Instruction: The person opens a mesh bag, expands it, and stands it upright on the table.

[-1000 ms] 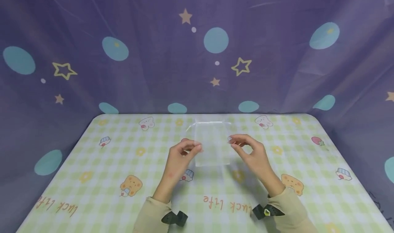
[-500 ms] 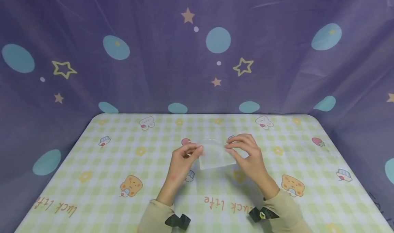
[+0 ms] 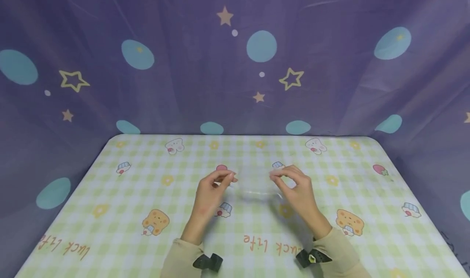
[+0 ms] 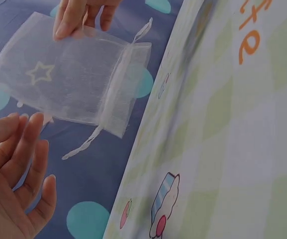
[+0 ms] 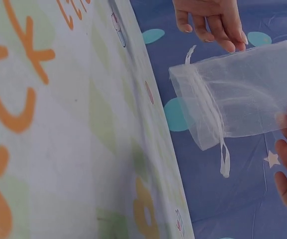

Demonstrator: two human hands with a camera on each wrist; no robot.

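Observation:
A small sheer white organza drawstring bag is held up over the table between the two hands. My right hand pinches one side edge between thumb and fingers, which show through the mesh in the right wrist view. Right at the opposite edge are the fingertips of my left hand, loosely bent and gripping nothing. The gathered mouth of the bag faces the table, and a short cord loop hangs out at each side. Flat and see-through, the bag shows the curtain's star through it.
A table with a green-checked, cartoon-printed cover spreads beneath the hands. Behind it and at both sides hangs a purple curtain with stars and teal dots. A dark wrist camera sits on the left sleeve, another on the right.
The bag has turned over: its gathered mouth was at the top, away from me, and now lies at the lower end. My left fingers have moved slightly left, off the bag's edge.

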